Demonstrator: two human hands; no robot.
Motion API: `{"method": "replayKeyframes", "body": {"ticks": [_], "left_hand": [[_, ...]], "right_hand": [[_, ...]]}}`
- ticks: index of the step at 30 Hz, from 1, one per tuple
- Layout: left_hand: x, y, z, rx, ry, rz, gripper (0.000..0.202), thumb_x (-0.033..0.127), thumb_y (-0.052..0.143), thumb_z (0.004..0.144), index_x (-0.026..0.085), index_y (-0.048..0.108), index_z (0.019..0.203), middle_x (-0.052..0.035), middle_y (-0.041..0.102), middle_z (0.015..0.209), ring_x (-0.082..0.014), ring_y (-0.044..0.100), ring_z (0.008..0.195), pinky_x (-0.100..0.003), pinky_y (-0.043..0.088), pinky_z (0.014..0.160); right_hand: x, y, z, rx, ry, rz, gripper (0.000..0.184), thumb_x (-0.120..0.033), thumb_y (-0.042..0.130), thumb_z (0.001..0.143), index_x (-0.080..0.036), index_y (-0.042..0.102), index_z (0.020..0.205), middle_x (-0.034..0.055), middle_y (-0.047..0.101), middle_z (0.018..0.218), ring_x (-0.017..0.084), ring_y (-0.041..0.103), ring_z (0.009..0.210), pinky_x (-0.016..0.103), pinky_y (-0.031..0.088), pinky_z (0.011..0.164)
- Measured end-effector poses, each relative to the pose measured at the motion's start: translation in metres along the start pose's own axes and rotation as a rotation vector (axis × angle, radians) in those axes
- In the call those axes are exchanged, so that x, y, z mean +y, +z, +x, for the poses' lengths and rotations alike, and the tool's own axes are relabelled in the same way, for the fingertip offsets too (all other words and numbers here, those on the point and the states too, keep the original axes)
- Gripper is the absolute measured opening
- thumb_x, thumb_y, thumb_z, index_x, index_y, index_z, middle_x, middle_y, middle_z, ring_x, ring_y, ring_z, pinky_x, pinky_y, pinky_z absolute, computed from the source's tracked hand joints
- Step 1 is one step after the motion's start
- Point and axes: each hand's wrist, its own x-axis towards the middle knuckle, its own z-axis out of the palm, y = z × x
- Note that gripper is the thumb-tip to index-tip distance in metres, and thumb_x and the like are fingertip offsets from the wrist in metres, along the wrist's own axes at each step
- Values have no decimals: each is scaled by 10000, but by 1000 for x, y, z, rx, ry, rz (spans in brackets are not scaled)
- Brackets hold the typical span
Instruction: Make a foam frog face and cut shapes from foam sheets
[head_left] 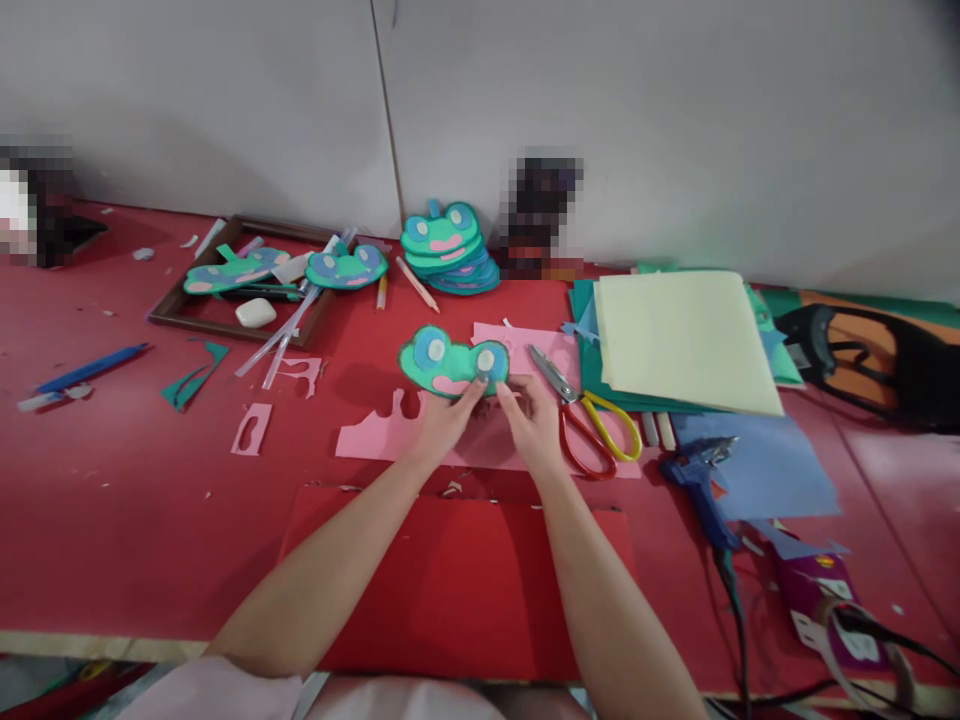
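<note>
A green frog-face cutout (pixel 459 366) with blue and white eyes and a pink mouth is held up in the middle of the head view. My left hand (pixel 448 420) is closed on its lower edge, thumb near the right-hand eye. At the lower right edge, the fingers of my right hand (pixel 534 415) pinch the same cutout. Beneath both hands lies pink sheet material (pixel 379 435) with shapes cut out of it. Scissors (pixel 581 405) with one red and one yellow handle rest just right of my right hand.
Similar frog faces form a stack (pixel 450 250) by the wall; others lie on a brown frame (pixel 240 328). Pale yellow sheets (pixel 686 340) top green ones at right. A blue glue gun (pixel 701 490), its cord, a blue pen (pixel 91 369) and scraps lie around.
</note>
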Motion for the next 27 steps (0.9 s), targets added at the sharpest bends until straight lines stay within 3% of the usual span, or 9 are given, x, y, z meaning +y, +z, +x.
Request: {"method": "replayKeyframes", "body": {"ticks": [4,10,16,20,24,27], "left_hand": [[0,3,-3,-39,41,31,240,442,562,776,238,643,874,-47,697,972,-213,634,940,-404,513,845],[-7,2,2,-21,-63,-48,251,463,585,747,215,628,736,-46,697,764,-203,655,731,-387,549,708],[-2,2,0,-113,73,87,210,418,576,775,228,630,845,-40,700,928,-187,642,886,-374,509,856],[0,1,-1,-143,95,167,254,419,546,795,228,620,943,-49,684,1029,-187,620,983,-367,485,904],[1,2,-1,-121,114,194,282,412,565,781,240,612,999,-53,676,1057,-193,608,1015,-390,462,933],[1,2,-3,-152,120,213,221,418,545,798,237,632,891,-42,694,944,-199,624,953,-382,487,870]], "right_hand": [[2,-3,0,101,11,-114,181,-359,508,852,-187,559,830,30,622,805,153,584,746,272,464,638],[2,-2,0,145,39,-45,197,-380,521,842,-191,571,862,20,614,812,138,572,721,250,456,602],[3,-3,0,200,66,-82,207,-393,543,826,-190,547,782,-9,579,715,114,536,609,238,425,551],[1,-4,0,209,34,-53,203,-381,530,837,-189,524,770,-16,553,710,108,512,619,236,420,572],[-3,-3,0,166,29,-63,249,-389,520,839,-195,470,692,-40,479,627,99,462,570,225,388,535],[-4,-4,1,223,55,-119,254,-401,518,837,-197,472,693,-36,486,628,106,469,587,232,395,561]]}}
